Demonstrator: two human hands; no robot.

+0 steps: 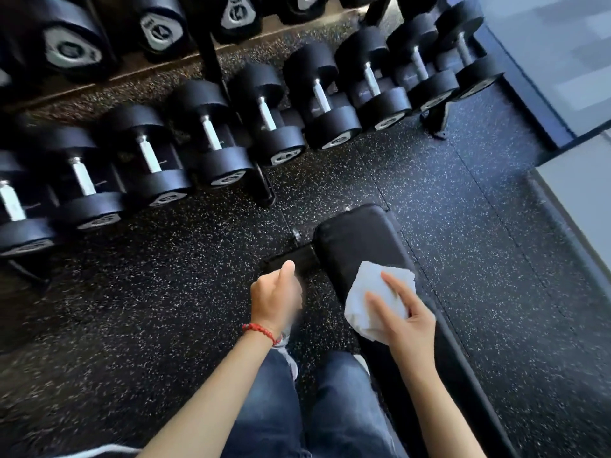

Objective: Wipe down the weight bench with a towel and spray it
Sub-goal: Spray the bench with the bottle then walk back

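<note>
Wiping looks midway: the right hand, fingers spread, presses the white towel onto the weight bench surface, whose far end beyond the fingers seems left, while the left hand is fisted with no spray bottle in view.

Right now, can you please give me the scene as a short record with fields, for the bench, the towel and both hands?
bench: black padded weight bench, far end towards the dumbbell rack
towel: white towel, crumpled, lying on the bench pad
right hand: right hand flat on the towel, fingers spread
left hand: left hand closed in a fist beside the bench, off the pad; any held item hidden
spray bottle: not visible
floor: speckled rubber floor
</note>
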